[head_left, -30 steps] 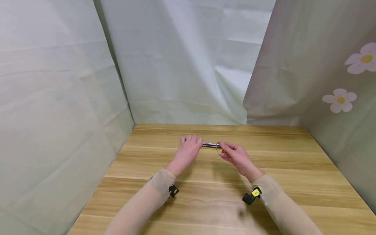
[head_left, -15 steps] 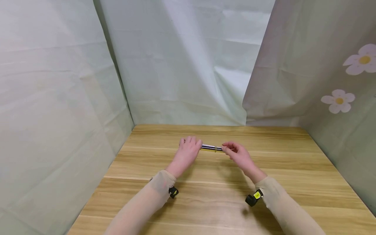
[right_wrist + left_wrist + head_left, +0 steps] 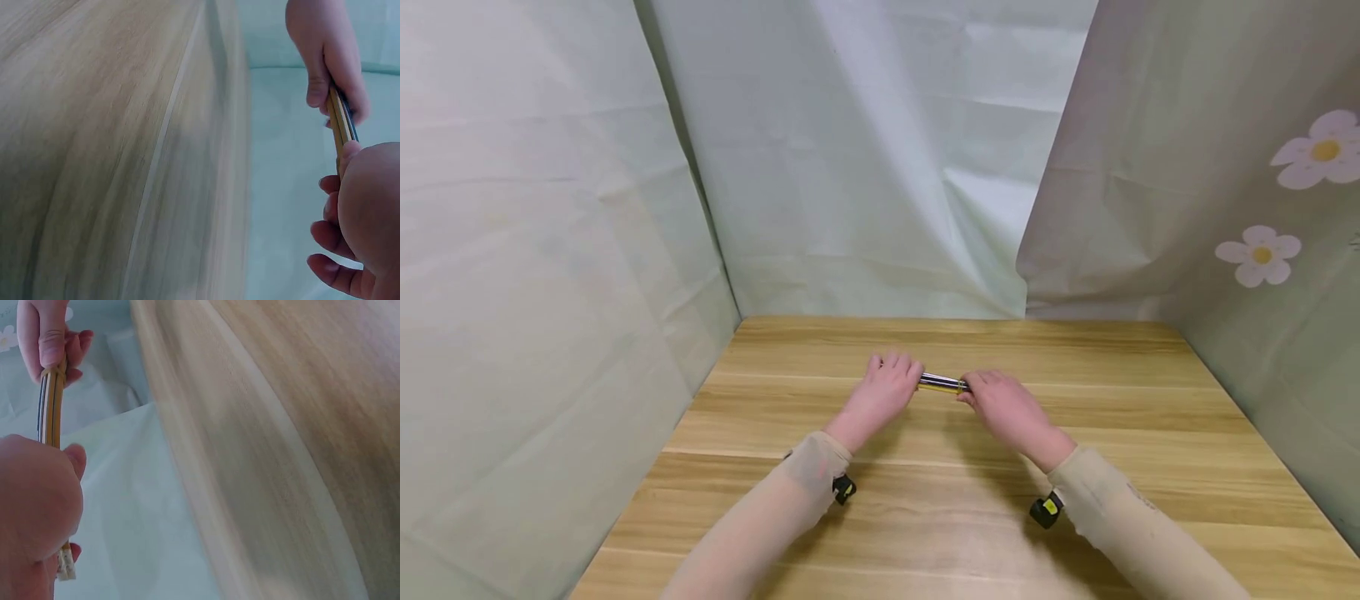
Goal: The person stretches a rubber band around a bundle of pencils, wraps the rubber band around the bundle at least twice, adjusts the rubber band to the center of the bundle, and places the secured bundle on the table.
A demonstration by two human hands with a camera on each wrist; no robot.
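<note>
A thin bundle of pencils (image 3: 936,382), yellow and dark with pale stripes, is held level above the table between both hands. My left hand (image 3: 883,393) grips one end from above; its fingers curl over the bundle. At the other end, my right hand (image 3: 1009,408) pinches the bundle between thumb and fingers. A rubber band (image 3: 53,371) circles the pencils right at the right fingertips. The bundle's whitish left end (image 3: 65,565) sticks out below my left hand in the left wrist view. In the right wrist view, the lower right fingers (image 3: 331,237) hang loosely curled below the bundle.
The wooden table (image 3: 940,517) spreads under both arms. Pale sheets (image 3: 880,208) rise behind it and along both sides, with white flowers (image 3: 1258,256) printed on the right one. A small black camera (image 3: 1047,510) is strapped at the right wrist.
My right hand first stretches a loop of rubber band at the bundle's end, then draws off to the right. Now it has turned palm down and grips that end at the band. The left hand keeps its hold.
</note>
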